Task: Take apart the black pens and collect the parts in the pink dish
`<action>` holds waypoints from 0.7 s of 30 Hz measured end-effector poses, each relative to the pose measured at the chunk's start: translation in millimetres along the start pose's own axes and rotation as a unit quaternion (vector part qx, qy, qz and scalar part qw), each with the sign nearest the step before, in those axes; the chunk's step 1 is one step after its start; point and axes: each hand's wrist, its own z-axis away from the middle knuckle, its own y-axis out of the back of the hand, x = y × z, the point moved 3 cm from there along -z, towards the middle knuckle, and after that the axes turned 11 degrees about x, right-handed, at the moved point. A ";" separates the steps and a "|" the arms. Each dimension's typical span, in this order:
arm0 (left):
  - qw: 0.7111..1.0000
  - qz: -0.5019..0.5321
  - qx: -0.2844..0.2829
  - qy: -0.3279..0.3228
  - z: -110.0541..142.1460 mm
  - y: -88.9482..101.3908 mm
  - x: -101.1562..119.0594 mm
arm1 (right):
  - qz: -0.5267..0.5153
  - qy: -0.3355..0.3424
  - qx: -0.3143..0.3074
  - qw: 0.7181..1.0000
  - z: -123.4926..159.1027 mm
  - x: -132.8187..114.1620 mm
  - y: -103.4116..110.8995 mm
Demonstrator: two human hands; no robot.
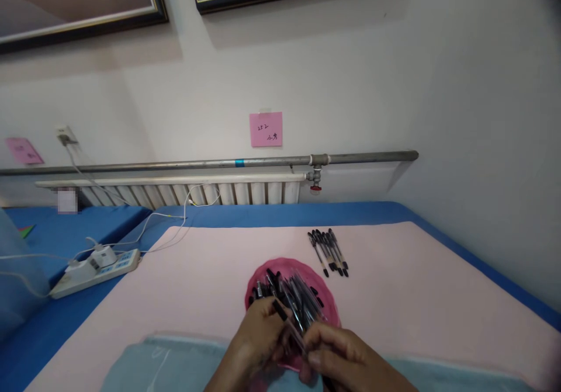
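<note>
Over the near part of a pink basket (329, 281), both my hands are closed on one clear-barrelled pen (294, 330). Its black end points up and left, past the fingers of my left hand (258, 333). My right hand (344, 351) pinches the barrel lower down, nearer to me. A dark tip shows below the right fingers, but I cannot tell whether it belongs to this pen. Loose pen parts (302, 292), clear barrels and black caps among them, fill the basket. Beyond it to the right, several assembled-looking pens (328, 252) lie in a bunch.
A pink sheet (416, 287) covers the blue table (289, 214). To the left, a white power strip (99, 272) holds plugs with trailing cables. Light-blue cloth (170, 363) lies along the near edge. A radiator (228, 192) and a pipe (372, 157) run along the wall.
</note>
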 end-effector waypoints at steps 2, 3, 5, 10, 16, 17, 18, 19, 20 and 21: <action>1.000 0.010 -0.005 -0.001 -1.0 3.3 3.2 | 0.007 -0.004 0.022 1.000 1.0 -1.4 1.0; 1.000 0.011 0.000 0.002 -1.3 5.8 4.4 | 0.015 -0.004 0.032 0.999 1.4 -1.4 1.5; 1.000 0.021 0.014 0.005 -0.6 11.3 7.9 | 0.030 -0.005 0.038 0.999 1.5 -0.1 2.2; 0.989 0.117 -0.085 0.043 12.1 16.1 24.5 | 0.019 -0.019 0.030 0.999 -0.2 3.2 4.2; 0.980 0.190 -0.048 0.033 11.6 10.8 26.5 | 0.025 -0.013 0.022 0.999 0.7 1.3 6.4; 0.980 0.194 -0.027 0.022 9.4 10.7 25.5 | 0.031 -0.005 0.024 0.999 1.5 -0.1 7.3; 0.979 0.202 -0.003 0.012 7.3 12.0 25.0 | 0.040 0.004 0.026 0.999 2.4 -1.6 8.3; 0.977 0.213 0.025 0.003 5.4 14.9 25.4 | 0.048 0.011 0.029 0.998 3.4 -3.3 9.5; 0.973 0.224 0.055 -0.006 3.9 19.4 26.6 | 0.059 0.015 0.031 0.998 4.3 -4.8 10.9; 0.969 0.232 0.085 -0.013 2.7 25.2 28.5 | 0.069 0.013 0.033 0.997 5.2 -6.1 12.4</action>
